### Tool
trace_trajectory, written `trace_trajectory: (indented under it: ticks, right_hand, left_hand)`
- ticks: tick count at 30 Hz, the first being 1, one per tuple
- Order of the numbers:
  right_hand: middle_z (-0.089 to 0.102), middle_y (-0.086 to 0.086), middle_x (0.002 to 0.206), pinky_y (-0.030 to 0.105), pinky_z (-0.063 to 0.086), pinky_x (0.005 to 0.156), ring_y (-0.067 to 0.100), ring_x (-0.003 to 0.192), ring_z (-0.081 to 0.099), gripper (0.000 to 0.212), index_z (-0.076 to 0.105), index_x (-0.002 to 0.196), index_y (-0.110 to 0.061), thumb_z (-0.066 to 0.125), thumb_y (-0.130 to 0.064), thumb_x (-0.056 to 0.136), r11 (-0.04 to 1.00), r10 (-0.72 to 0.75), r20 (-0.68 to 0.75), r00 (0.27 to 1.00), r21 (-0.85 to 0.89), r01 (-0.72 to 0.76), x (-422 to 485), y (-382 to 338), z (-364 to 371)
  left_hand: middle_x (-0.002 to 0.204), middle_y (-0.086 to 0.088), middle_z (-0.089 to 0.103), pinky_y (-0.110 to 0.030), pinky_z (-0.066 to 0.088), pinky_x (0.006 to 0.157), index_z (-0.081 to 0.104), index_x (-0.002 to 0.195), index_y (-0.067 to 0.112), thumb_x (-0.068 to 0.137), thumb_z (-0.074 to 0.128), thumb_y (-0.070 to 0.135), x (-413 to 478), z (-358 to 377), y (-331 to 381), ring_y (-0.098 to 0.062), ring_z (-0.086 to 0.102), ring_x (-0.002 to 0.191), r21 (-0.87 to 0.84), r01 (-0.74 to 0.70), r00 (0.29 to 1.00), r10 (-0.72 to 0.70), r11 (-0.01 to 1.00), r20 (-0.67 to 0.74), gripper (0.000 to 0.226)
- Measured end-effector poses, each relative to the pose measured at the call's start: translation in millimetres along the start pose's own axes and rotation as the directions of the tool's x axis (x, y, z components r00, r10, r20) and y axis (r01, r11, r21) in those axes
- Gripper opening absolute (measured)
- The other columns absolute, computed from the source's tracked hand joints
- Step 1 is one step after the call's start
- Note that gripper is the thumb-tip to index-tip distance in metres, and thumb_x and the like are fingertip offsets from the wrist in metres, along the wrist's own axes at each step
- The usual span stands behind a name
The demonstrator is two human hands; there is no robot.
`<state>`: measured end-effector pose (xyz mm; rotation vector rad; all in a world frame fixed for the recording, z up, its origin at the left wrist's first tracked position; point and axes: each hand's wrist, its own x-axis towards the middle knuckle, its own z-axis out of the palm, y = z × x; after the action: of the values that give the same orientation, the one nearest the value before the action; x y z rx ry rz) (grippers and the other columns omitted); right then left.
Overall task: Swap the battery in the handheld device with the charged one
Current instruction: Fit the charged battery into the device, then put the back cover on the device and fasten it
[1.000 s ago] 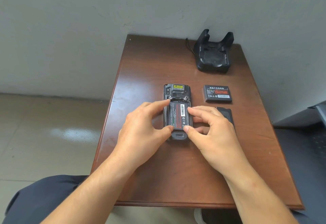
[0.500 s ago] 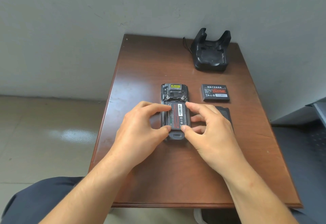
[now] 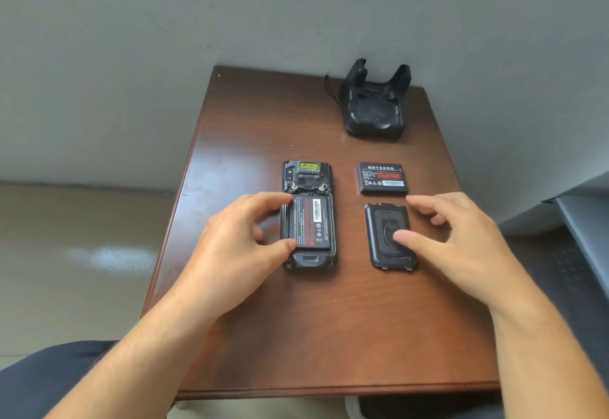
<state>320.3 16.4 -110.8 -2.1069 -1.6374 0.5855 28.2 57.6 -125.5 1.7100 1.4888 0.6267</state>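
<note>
The table (image 3: 296,336) is glossy brown wood. On it, the handheld device (image 3: 308,176) and charging cradle (image 3: 375,115) are smooth black plastic — the back cover (image 3: 382,220) matt and textured.

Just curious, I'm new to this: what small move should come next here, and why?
Probably the right hand pinches the back cover and lifts it toward the device. A battery already sits in the device's open back, the left hand steadies it, and the right hand is spread over the cover.

Black device (image 3: 309,176) laid face-down, back uncovered, red-labelled battery (image 3: 311,222) seated inside. To right, spare battery (image 3: 382,178) laid flat; cover (image 3: 384,220) laid nearer, beside device.
</note>
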Motion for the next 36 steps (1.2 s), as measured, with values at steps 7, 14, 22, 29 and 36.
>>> trace_trajectory:
  ticks: [7, 14, 22, 29, 36]
  right_hand:
    - [0.046, -0.025, 0.110, 0.035, 0.044, 0.103, 0.012, 0.116, 0.049, 0.070, 0.058, 0.132, -0.045, 0.077, -0.062, 0.066, 0.996, 0.011, 0.175, 0.985, -0.094, 0.006, 4, -5, 1]
    - [0.064, -0.014, 0.101, 0.026, 0.044, 0.081, 0.009, 0.097, 0.059, 0.030, 0.064, 0.100, -0.036, 0.083, -0.037, 0.077, 0.999, 0.017, 0.152, 0.988, 0.035, -0.022, 7, -3, -3]
    - [0.074, -0.012, 0.081, 0.012, 0.050, 0.070, 0.001, 0.076, 0.066, 0.014, 0.068, 0.094, -0.019, 0.073, -0.011, 0.083, 0.683, -0.124, -0.052, 0.991, 0.720, 0.124, 16, -31, -1]
    - [0.076, 0.009, 0.097, 0.034, 0.056, 0.087, 0.015, 0.089, 0.068, 0.018, 0.070, 0.096, -0.023, 0.075, -0.012, 0.083, 0.677, -0.192, -0.114, 0.975, 0.704, 0.216, 20, -70, 40]
    - [0.075, 0.017, 0.100, 0.043, 0.057, 0.090, 0.034, 0.091, 0.070, 0.018, 0.072, 0.099, -0.020, 0.077, -0.019, 0.081, 0.723, -0.174, -0.118, 0.978, 0.659, 0.208, 24, -77, 55]
  left_hand:
    - [0.080, 0.023, 0.059, -0.015, 0.038, 0.070, 0.066, 0.124, 0.040, 0.080, 0.076, 0.019, 0, -1, 2, -0.004, 0.055, 0.070, -0.021, 0.012, 1.000, -0.012, 1.000, -0.025, 0.049]
    - [0.065, 0.024, 0.052, -0.003, 0.034, 0.062, 0.068, 0.123, 0.037, 0.082, 0.074, 0.017, -3, -2, 3, 0.002, 0.053, 0.066, -0.016, 0.005, 0.999, -0.006, 1.000, -0.033, 0.046]
    - [0.080, 0.027, 0.054, -0.002, 0.034, 0.068, 0.060, 0.132, 0.039, 0.082, 0.076, 0.021, -10, -6, 4, 0.007, 0.053, 0.073, 0.000, -0.048, 0.999, 0.048, 0.999, 0.013, 0.055]
    - [0.143, 0.032, 0.040, -0.032, 0.047, 0.098, 0.020, 0.151, 0.053, 0.066, 0.074, 0.062, -18, -2, -5, 0.003, 0.051, 0.113, 0.122, -0.146, 0.984, 0.131, 0.982, 0.122, 0.102]
    - [0.161, 0.028, 0.019, -0.036, 0.045, 0.101, 0.005, 0.154, 0.044, 0.071, 0.075, 0.063, -20, 5, -2, -0.011, 0.034, 0.137, 0.279, -0.194, 0.981, 0.179, 0.940, 0.080, 0.110]
